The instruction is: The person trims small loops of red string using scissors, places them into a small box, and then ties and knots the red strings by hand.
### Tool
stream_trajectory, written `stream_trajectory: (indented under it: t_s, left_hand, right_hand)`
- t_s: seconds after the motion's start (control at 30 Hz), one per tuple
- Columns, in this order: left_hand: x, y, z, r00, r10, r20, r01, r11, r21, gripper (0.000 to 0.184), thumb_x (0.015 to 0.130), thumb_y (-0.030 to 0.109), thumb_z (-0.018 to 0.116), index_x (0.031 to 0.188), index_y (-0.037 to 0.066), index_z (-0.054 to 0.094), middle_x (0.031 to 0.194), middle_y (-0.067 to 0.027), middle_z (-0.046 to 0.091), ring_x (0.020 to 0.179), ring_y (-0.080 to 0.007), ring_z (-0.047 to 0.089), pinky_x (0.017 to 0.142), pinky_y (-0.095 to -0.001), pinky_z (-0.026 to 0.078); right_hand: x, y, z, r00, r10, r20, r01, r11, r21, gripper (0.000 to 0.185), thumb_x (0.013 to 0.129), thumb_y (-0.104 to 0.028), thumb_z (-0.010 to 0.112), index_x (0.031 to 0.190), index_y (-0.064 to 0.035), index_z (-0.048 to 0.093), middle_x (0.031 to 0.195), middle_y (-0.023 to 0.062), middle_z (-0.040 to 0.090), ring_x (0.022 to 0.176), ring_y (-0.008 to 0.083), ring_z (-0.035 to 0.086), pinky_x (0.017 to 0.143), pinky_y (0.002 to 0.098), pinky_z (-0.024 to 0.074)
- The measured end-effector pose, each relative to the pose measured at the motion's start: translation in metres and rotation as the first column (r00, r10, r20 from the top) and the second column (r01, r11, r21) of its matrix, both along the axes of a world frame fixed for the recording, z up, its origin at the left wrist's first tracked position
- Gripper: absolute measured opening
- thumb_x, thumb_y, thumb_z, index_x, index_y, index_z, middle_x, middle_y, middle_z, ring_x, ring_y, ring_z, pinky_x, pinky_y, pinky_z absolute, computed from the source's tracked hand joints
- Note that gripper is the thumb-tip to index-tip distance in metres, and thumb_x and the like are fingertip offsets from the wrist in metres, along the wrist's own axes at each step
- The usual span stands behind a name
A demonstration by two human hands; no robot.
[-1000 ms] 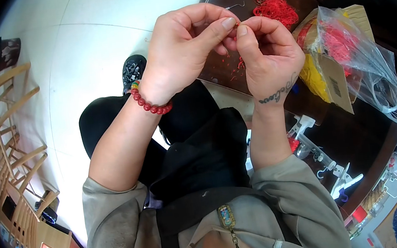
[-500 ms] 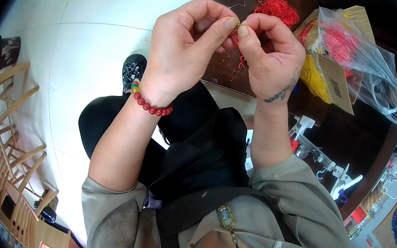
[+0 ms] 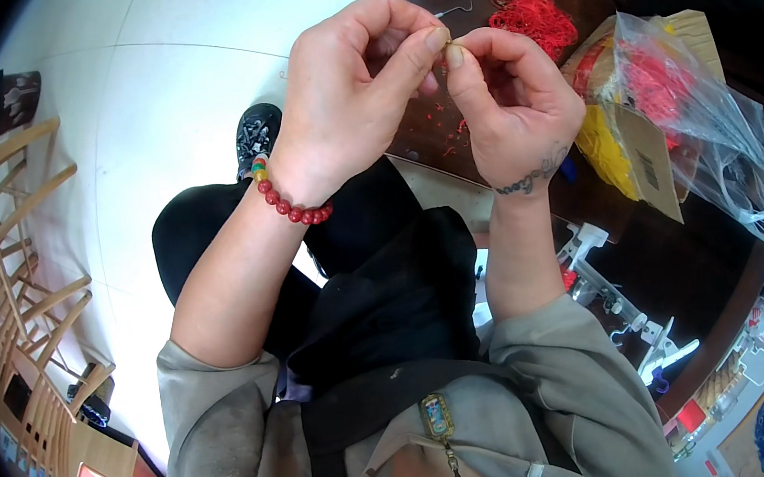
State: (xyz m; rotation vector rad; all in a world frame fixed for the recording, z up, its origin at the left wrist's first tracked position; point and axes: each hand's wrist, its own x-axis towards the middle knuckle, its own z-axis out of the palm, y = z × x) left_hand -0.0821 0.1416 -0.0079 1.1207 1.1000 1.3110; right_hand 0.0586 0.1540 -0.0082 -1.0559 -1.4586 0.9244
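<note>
My left hand (image 3: 354,97) and my right hand (image 3: 518,100) meet above the dark brown table. The thumb and forefinger of each hand pinch together, the tips almost touching. Between them shows a tiny gold-coloured piece (image 3: 450,42), too small to tell its kind. Most of it is hidden by the thumbs. Behind my hands lies a tangled heap of red thread (image 3: 531,19) on the table. A thin metal hook tool (image 3: 456,10) sticks out beyond my left fingers. Red thread scraps (image 3: 447,130) are scattered below the fingertips.
A cardboard box (image 3: 646,151) and a clear plastic bag (image 3: 707,138) with red and yellow material stand right of my right hand. A white metal clamp device (image 3: 617,299) sits near my right forearm. Wooden chairs (image 3: 28,295) are on the left, on the pale tiled floor (image 3: 178,82).
Both hands have shifted slightly left and up, with their fingertips still pinched together. My right wrist has turned a little. Red thread seen between the hands earlier is now mostly hidden.
</note>
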Motion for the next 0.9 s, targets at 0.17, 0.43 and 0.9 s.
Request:
stream_trajectory:
  t_s: [0.17, 0.43, 0.9]
  left_hand:
    - [-0.001, 0.000, 0.002, 0.999, -0.027, -0.031, 0.025, 0.999, -0.044, 0.013, 0.093, 0.010, 0.058, 0.098, -0.002, 0.061, 0.079, -0.0007, 0.063, 0.070, -0.0039, 0.058, 0.064, -0.0168, 0.047]
    - [-0.001, 0.000, 0.003, 0.994, -0.040, -0.106, 0.036, 0.999, -0.040, 0.012, 0.094, 0.010, 0.055, 0.098, -0.001, 0.060, 0.084, 0.0009, 0.060, 0.076, -0.0021, 0.054, 0.068, -0.0162, 0.046]
    - [0.002, 0.000, -0.007, 0.931, 0.102, -0.350, -0.046, 0.985, 0.164, 0.014, 0.089, 0.012, 0.062, 0.093, -0.001, 0.061, 0.073, -0.0071, 0.063, 0.062, -0.0103, 0.059, 0.058, -0.0218, 0.047]
  right_hand:
    - [-0.005, -0.002, 0.003, 0.991, -0.014, -0.134, 0.004, 0.997, -0.077, 0.011, 0.078, 0.005, 0.070, 0.088, 0.0032, 0.065, 0.080, 0.0019, 0.065, 0.067, 0.0045, 0.059, 0.060, 0.0164, 0.0484]
    - [-0.004, 0.000, 0.000, 0.999, -0.045, 0.018, 0.045, 0.999, 0.018, 0.012, 0.075, 0.003, 0.072, 0.086, 0.0016, 0.068, 0.077, 0.0033, 0.065, 0.063, 0.0058, 0.060, 0.057, 0.0176, 0.0481]
    - [-0.006, 0.001, -0.011, 0.991, -0.113, 0.077, 0.107, 0.992, 0.072, 0.010, 0.073, 0.002, 0.071, 0.081, 0.0000, 0.067, 0.071, 0.0007, 0.063, 0.058, 0.0049, 0.057, 0.053, 0.0179, 0.0466]
